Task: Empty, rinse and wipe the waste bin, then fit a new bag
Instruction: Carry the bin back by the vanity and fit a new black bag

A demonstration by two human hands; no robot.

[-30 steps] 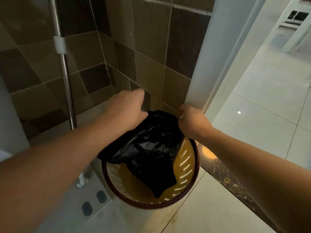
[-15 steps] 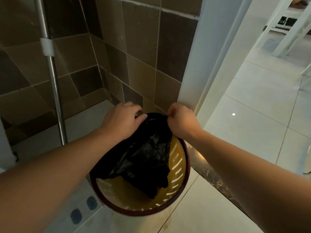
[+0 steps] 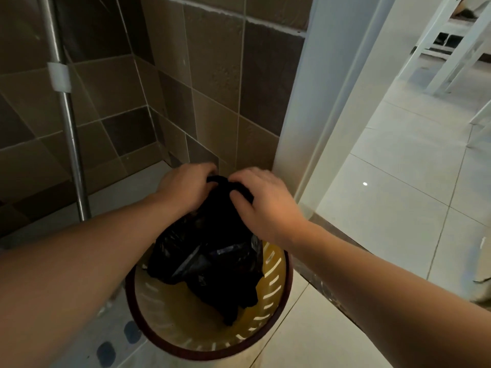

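A round yellow slotted waste bin (image 3: 276,285) with a dark red rim stands on the floor in a tiled corner by a doorway. A black plastic bag (image 3: 210,251) hangs bunched inside it, its lower end dangling over the bin's interior. My left hand (image 3: 186,185) and my right hand (image 3: 261,201) sit close together above the bin's far edge, and both grip the gathered top of the bag. The bag's neck shows as a dark twist between my fingers.
A metal pole (image 3: 70,120) with a white clip stands left of the bin against brown wall tiles (image 3: 212,83). A white door frame (image 3: 313,107) rises on the right. A dark threshold strip (image 3: 332,282) separates the bathroom floor from pale floor tiles (image 3: 398,195) beyond.
My hands have moved together, gathering the bag's open top into a bunch. The bag has pulled away from the bin's rim toward the middle.
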